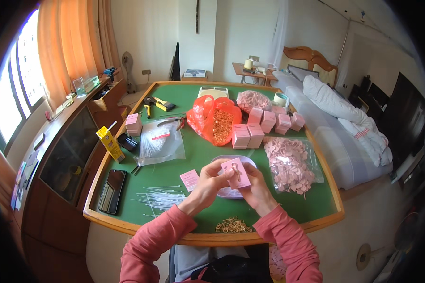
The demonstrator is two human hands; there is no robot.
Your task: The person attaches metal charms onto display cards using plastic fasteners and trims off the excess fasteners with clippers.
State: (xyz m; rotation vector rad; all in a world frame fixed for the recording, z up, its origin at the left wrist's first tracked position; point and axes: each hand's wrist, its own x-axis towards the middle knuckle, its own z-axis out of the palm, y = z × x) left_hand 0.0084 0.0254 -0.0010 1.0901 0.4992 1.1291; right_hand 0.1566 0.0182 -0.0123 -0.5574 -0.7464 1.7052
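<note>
Above the near middle of the green table, both my hands hold a pink card with a small gold clasp lying against its face. My left hand grips the card's left side, thumb on the front near the clasp. On the other side my right hand has its fingers closed round the card's right edge. Partly hidden behind my hands is a pale lilac bowl. A small pink stack of cards lies just left of my left hand. Near the front edge sits a pile of gold clasps.
White plastic ties and a phone lie at left, below a yellow drink carton. Toward the back are pliers and a red bag of gold pieces. Pink card stacks and a bag of pink pieces stand right.
</note>
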